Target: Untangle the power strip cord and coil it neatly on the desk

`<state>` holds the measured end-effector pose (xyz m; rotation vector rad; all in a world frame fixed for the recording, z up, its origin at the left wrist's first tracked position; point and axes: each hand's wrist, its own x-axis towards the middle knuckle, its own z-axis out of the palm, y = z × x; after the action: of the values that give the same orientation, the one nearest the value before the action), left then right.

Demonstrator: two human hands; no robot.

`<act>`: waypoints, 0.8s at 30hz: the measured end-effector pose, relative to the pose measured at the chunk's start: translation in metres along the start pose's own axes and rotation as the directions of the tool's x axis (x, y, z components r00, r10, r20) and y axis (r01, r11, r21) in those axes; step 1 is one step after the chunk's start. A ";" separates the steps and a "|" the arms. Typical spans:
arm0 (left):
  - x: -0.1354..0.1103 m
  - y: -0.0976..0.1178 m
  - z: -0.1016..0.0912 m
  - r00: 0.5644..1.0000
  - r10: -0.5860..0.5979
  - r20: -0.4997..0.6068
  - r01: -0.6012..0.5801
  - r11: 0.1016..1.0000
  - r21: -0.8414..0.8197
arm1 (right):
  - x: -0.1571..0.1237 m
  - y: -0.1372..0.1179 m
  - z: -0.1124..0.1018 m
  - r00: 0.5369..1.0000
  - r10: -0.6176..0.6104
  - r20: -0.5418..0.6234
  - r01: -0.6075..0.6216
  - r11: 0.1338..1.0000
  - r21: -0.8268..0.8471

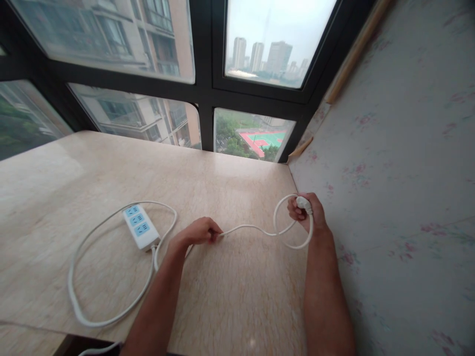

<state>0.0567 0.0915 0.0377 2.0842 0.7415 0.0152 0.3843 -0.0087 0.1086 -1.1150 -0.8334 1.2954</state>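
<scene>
A white power strip [141, 228] with blue socket faces lies on the left part of the stone sill. Its white cord [85, 321] loops widely around the strip, then passes under my left forearm. My left hand [202, 231] is closed, pinching the cord low over the sill. From there the cord runs right in a slack wave to my right hand [310, 210], held up near the wall. This hand grips the cord's white plug [304, 204] together with a round coil of cord.
The beige stone sill [237, 287] meets dark-framed windows [206, 74] at the back. A flowered papered wall [401, 198] stands close on the right, its paper peeling at the window corner. At bottom left, the sill's front edge shows a dark gap with cord over it.
</scene>
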 end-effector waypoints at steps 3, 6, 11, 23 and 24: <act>-0.004 0.001 -0.001 0.998 -0.008 0.063 0.015 0.993 -0.119 | -0.003 -0.004 0.002 1.000 -0.006 0.029 0.008 0.999 -0.051; -0.011 0.004 -0.007 0.982 -0.053 0.183 0.099 0.961 -0.258 | -0.006 -0.007 0.001 0.998 -0.015 0.058 0.020 0.997 -0.074; -0.012 0.017 -0.016 0.895 -0.130 0.427 0.181 0.980 -0.081 | -0.006 -0.008 -0.002 0.998 -0.058 0.022 0.060 0.996 -0.070; -0.007 0.065 -0.003 0.825 0.038 -0.563 -0.065 0.998 -0.028 | 0.004 0.002 0.032 0.982 -0.189 0.022 0.189 0.981 -0.033; -0.007 0.072 0.005 0.774 0.028 -0.633 -0.146 0.980 -0.135 | 0.004 0.003 0.034 0.978 -0.209 0.017 0.210 0.977 -0.027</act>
<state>0.0883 0.0536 0.0912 1.9321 0.9907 0.8459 0.3516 0.0008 0.1148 -1.0119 -0.9562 1.1198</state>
